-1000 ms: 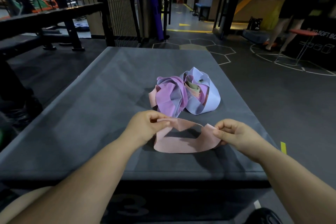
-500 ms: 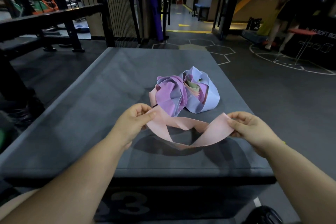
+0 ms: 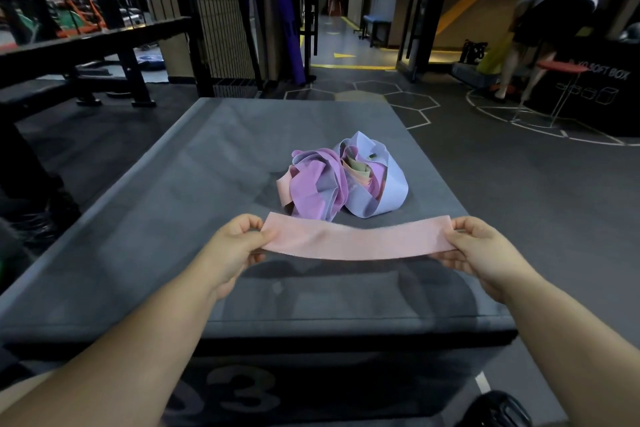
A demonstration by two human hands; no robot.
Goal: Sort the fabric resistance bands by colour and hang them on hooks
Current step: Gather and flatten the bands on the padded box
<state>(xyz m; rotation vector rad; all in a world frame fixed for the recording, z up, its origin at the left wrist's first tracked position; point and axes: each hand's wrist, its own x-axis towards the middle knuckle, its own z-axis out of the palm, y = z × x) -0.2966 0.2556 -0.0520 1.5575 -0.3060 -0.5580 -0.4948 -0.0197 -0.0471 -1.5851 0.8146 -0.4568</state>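
Pale pink flat fabric band (image 3: 358,241) hanging taut just above near part of grey padded worktop (image 3: 156,218), long axis running left-right; left hand (image 3: 235,246) pinching left end, right hand (image 3: 481,250) pinching right end, both equally near; tangled purple-lilac-peach band pile (image 3: 343,180) lying just beyond, far side

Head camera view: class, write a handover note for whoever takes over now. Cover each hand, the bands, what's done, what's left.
Left hand pinches one end of the pale pink fabric resistance band.
Right hand pinches the other end; the band is held flat above the grey padded box.
Tangled pile of purple, lilac and peach bands lies on the box, beyond the hands.
Done: one pink band is apart from the pile.
Left: hang it, then sort the pile. No hooks in view.
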